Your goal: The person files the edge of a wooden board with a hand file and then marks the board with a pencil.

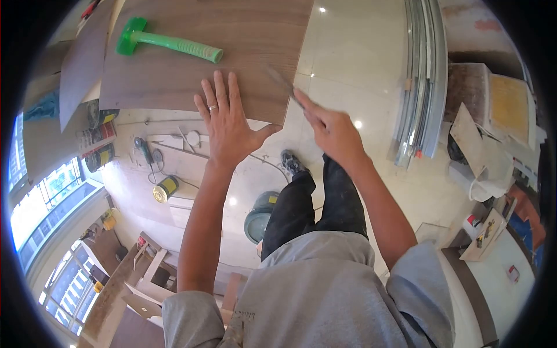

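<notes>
A soft grey shirt (pixel 325 290) is seen closest to the lens, with dark trousers (pixel 290 214) beyond it. The right hand (pixel 336 133) is closed firmly around the near end of a slim, dark, straight tool (pixel 281 80), apparently a file or a blade, though its type is blurred past telling. The tool is held out ahead of the knuckles and slanted forward and to the left, so that its long axis is laid across the right edge of the brown board (pixel 156 81); the far tip is seen over the board, the grip outside it. Whether the edge is touched cannot be told. The right hand is the nearer to that edge

The left hand (pixel 229 130) is spread flat and holds nothing, its fingers laid on the board and its thumb by the near right corner. Just past its fingertips, the handle end of a green mallet (pixel 174 45) is pointed rightward, the block-shaped head being set to the left; the handle is ribbed. The board is flat, straight-edged and finished in wood grain. Below, a glossy, pale tiled floor (pixel 342 75) is seen, with long grey metal-looking strips (pixel 420 87) bundled at the right
</notes>
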{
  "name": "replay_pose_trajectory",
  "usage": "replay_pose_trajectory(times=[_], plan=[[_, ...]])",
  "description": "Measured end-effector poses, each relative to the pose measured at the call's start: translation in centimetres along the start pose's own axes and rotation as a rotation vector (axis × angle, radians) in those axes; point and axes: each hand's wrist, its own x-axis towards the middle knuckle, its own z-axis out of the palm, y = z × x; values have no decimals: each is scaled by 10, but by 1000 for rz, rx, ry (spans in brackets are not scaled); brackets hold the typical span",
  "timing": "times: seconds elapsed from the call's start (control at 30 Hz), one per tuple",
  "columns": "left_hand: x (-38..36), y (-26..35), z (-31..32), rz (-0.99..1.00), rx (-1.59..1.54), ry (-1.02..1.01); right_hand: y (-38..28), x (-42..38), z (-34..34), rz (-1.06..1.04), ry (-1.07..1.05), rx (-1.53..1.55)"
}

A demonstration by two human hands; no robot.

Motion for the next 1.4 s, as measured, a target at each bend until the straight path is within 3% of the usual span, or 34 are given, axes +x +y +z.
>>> replay_pose_trajectory(times=[0.13,0.23,0.33,0.5,0.57,0.67,0.73,0.8,0.87,0.93,0.97,1.0,1.07,1.17,1.27,1.4], plan=[[1,-1,0,-4,1,-1,20,-5,9,-135,45,34],[0,0,0,-6,16,-16,-1,50,-1,-46,5,-46],[2,-1,-4,14,11,-12,-6,38,-4,66,-48,-58],[-7,0,-16,73,-32,-123,37,-70,-25,33,-148,-105],[-11,17,-9,117,-76,-130,72,-108,-25,-23,75,83],[-7,96,-6,165,-294,-260,129,-152,-46,299,141,23],[-26,148,22,369,-607,-487,152,-166,-67,428,171,1],[-30,188,20,673,-670,-458,177,-171,-87,327,252,-65],[-16,192,14,609,-642,-365,192,-175,-104,403,276,-65],[31,160,3,533,-291,-325,200,-175,-117,526,275,-43],[55,130,17,451,-214,-175,204,-176,-120,598,272,-26],[82,99,33,369,-136,-27,213,-177,-118,568,280,-45],[142,51,41,371,-76,82,229,-180,-112,511,285,-88],[164,56,28,288,24,5,212,-171,-114,650,105,-171],[111,69,29,274,-10,-64,224,-177,-113,655,7,-207],[6,84,7,165,-47,-301,247,-192,-113,637,48,-175]])
